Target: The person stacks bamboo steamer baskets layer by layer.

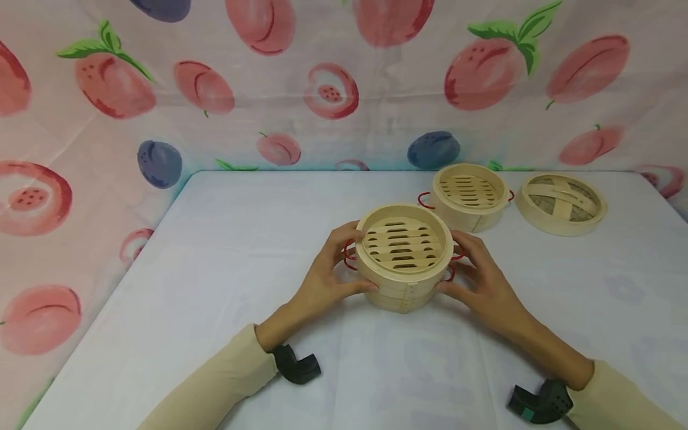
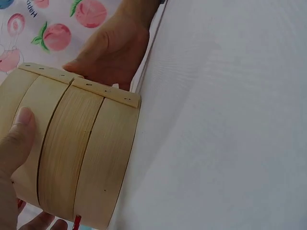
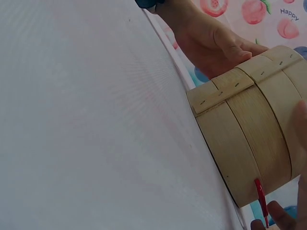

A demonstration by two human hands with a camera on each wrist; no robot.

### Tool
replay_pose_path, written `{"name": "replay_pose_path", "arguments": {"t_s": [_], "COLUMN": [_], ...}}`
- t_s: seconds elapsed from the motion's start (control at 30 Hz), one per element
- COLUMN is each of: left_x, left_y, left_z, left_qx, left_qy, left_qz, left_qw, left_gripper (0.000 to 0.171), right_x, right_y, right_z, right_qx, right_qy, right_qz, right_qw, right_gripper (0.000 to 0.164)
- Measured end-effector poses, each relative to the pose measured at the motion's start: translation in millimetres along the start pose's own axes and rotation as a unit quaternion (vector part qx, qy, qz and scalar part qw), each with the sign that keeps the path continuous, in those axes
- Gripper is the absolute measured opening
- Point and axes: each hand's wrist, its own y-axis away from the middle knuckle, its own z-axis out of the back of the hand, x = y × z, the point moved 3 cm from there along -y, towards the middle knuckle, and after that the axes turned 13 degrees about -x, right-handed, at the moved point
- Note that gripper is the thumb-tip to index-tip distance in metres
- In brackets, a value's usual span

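Two bamboo steamer tiers (image 1: 404,283) are stacked one on the other near the middle of the table, with a slatted floor facing up in the top tier. Red loop handles stick out at both sides of the stack. My left hand (image 1: 329,269) grips its left side, thumb on the front wall and fingers round the side. Opposite it, my right hand (image 1: 486,286) holds the right side in the same way. In the left wrist view the stapled seams of the bamboo walls (image 2: 86,143) show, and the base is right at the tabletop.
Behind the stack stands another slatted steamer tier (image 1: 472,212) with red handles. To its right lies a woven bamboo lid (image 1: 561,221). A white cloth (image 1: 242,239) covers the table, and a fruit-printed curtain (image 1: 376,77) hangs along the back and left.
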Motion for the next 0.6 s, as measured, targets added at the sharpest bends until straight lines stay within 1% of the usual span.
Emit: {"name": "replay_pose_path", "arguments": {"t_s": [0.17, 0.3, 0.4, 0.5, 0.6], "left_x": [4.4, 6.8, 7.4, 6.8, 6.2], "left_y": [2.1, 3.0, 3.1, 3.1, 2.9], "left_z": [1.0, 1.9, 1.1, 0.3, 0.3], "left_qx": [-0.006, -0.009, -0.007, -0.004, -0.003], "left_qy": [0.003, 0.011, 0.013, 0.005, -0.003], "left_qz": [-0.005, -0.014, -0.016, -0.012, -0.009], "left_qw": [1.0000, 0.9998, 0.9998, 0.9999, 1.0000], "left_gripper": [0.083, 0.085, 0.085, 0.084, 0.082], "right_x": [-1, 2, 4, 5, 3], "right_y": [-2, -5, -10, -15, -22], "right_z": [3, 9, 19, 31, 45], "right_qx": [-0.001, -0.016, -0.044, -0.080, -0.119], "right_qy": [0.001, 0.027, 0.059, 0.092, 0.110], "right_qz": [-0.007, 0.000, 0.019, 0.044, 0.067], "right_qw": [1.000, 0.999, 0.997, 0.992, 0.984], "right_gripper": [0.077, 0.070, 0.068, 0.066, 0.056]}}
